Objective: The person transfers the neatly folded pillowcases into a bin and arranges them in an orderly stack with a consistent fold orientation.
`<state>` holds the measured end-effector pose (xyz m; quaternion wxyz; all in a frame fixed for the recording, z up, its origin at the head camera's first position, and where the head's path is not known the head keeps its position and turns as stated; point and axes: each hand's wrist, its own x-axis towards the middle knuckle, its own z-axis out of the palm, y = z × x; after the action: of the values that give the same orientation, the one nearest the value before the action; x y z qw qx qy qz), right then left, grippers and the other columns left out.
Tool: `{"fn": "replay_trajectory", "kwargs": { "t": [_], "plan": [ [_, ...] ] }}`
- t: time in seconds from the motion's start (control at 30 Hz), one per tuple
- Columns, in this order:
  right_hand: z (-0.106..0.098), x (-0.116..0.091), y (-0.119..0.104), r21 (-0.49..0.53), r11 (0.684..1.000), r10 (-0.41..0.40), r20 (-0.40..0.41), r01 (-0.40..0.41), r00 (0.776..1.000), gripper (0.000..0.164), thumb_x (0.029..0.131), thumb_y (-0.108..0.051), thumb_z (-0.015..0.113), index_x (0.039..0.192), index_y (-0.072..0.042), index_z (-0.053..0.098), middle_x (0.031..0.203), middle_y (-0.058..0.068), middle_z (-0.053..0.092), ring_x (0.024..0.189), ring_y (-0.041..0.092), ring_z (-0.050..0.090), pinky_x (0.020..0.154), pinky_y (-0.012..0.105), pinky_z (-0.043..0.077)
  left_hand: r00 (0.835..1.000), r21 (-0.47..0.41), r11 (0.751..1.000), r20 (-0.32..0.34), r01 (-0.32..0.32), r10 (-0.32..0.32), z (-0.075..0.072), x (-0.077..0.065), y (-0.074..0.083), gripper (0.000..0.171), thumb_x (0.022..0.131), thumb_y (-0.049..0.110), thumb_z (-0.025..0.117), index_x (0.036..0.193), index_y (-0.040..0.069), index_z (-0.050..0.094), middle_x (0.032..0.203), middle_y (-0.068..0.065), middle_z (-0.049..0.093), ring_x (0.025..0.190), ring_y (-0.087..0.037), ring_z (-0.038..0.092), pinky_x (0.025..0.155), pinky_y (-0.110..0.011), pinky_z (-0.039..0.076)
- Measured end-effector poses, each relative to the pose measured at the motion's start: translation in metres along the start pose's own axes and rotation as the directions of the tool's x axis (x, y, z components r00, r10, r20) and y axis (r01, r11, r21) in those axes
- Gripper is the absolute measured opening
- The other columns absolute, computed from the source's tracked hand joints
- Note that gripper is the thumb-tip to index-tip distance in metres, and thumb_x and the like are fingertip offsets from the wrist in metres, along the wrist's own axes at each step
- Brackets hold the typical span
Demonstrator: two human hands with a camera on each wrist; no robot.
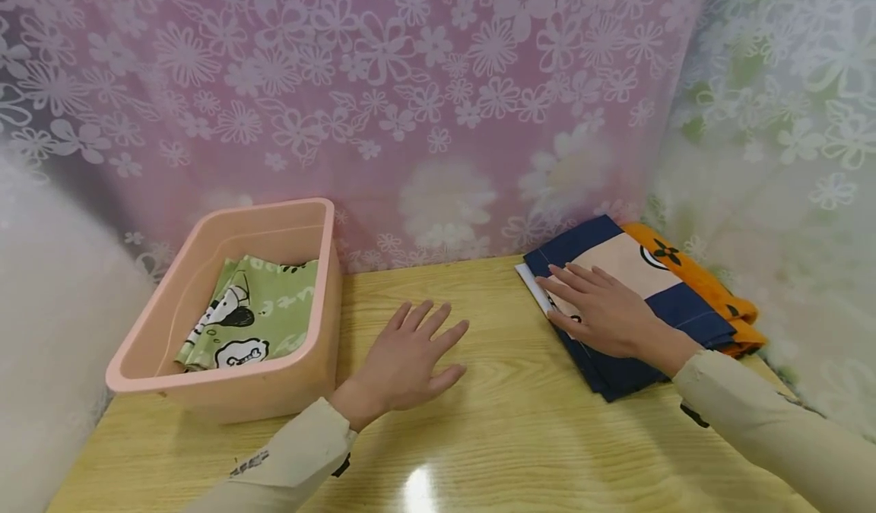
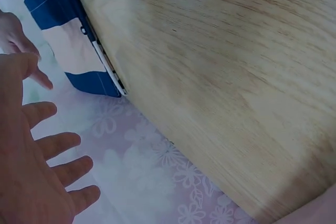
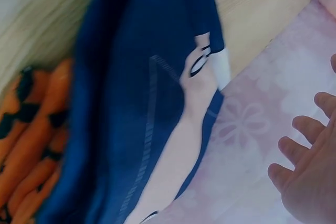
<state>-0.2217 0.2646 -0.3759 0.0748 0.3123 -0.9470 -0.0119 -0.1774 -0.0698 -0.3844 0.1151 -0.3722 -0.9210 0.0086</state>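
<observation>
Flowered curtains [image 1: 438, 80] hang behind the wooden bench [image 1: 493, 437]. Head view: at its far left corner, a pink bin [image 1: 330, 292] holds green cloth [image 1: 284, 315]; beside it the left hand [image 1: 411, 357] has spread fingers. Near the far right corner, the right hand [image 1: 605, 311], likewise spread, hovers over navy-and-cream cloth [image 1: 636, 266] alongside orange cloth [image 1: 728, 300]. Left wrist view: left fingers splayed, apart from that cloth. Right wrist view: right fingers extended, clear of it.

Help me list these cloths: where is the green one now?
In the head view, the green cloth lies inside the pink bin at the left, with the left hand to the bin's right.
</observation>
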Motion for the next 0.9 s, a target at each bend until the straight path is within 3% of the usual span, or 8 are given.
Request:
{"fn": "replay_trajectory", "kwargs": {
  "t": [0.33, 0.6, 0.77, 0.9],
  "plan": [
    [0.005, -0.027, 0.030, -0.007, 0.999, 0.051, -0.003, -0.051, 0.999, 0.060, 0.097, -0.041, 0.053, 0.148, -0.012, 0.038, 0.150, 0.018, 0.032, 0.136, 0.039, 0.027, 0.110, 0.054, 0.016, 0.998, 0.026, 1.000, 0.064, -0.011, 0.010, 0.021, 0.014, 0.005, 0.060, 0.096, 0.061, 0.035, 0.146, 0.029, 0.041, 0.148, -0.007, 0.038, 0.138, -0.030, 0.028, 0.112, -0.051, 0.018],
    [0.006, -0.045, 0.059, 0.006, 0.989, 0.148, 0.005, -0.148, 0.989, 0.060, 0.097, -0.043, 0.051, 0.147, -0.013, 0.039, 0.148, 0.021, 0.035, 0.134, 0.043, 0.029, 0.108, 0.057, 0.019, 0.998, 0.025, 0.999, 0.062, -0.026, 0.024, 0.030, 0.028, 0.018, 0.059, 0.095, 0.060, 0.037, 0.144, 0.028, 0.043, 0.146, -0.007, 0.042, 0.135, -0.030, 0.033, 0.110, -0.048, 0.025],
    [0.004, -0.051, 0.075, 0.087, 0.974, 0.206, 0.034, -0.208, 0.978, 0.061, 0.099, -0.042, 0.048, 0.149, -0.011, 0.034, 0.149, 0.024, 0.029, 0.135, 0.045, 0.025, 0.111, 0.055, 0.013, 0.997, -0.080, 0.996, 0.072, 0.037, -0.032, 0.034, 0.036, 0.027, 0.057, 0.097, 0.057, 0.037, 0.144, 0.026, 0.044, 0.145, -0.007, 0.042, 0.134, -0.029, 0.036, 0.107, -0.045, 0.030],
    [0.000, -0.054, 0.085, 0.124, 0.961, 0.240, 0.059, -0.246, 0.969, 0.061, 0.100, -0.041, 0.046, 0.150, -0.009, 0.031, 0.150, 0.027, 0.025, 0.135, 0.046, 0.022, 0.110, 0.056, 0.011, 0.992, -0.200, 0.975, 0.095, 0.097, -0.079, 0.037, 0.043, 0.035, 0.056, 0.098, 0.055, 0.037, 0.143, 0.024, 0.045, 0.144, -0.008, 0.042, 0.131, -0.028, 0.039, 0.103, -0.045, 0.036]
  ]
}}
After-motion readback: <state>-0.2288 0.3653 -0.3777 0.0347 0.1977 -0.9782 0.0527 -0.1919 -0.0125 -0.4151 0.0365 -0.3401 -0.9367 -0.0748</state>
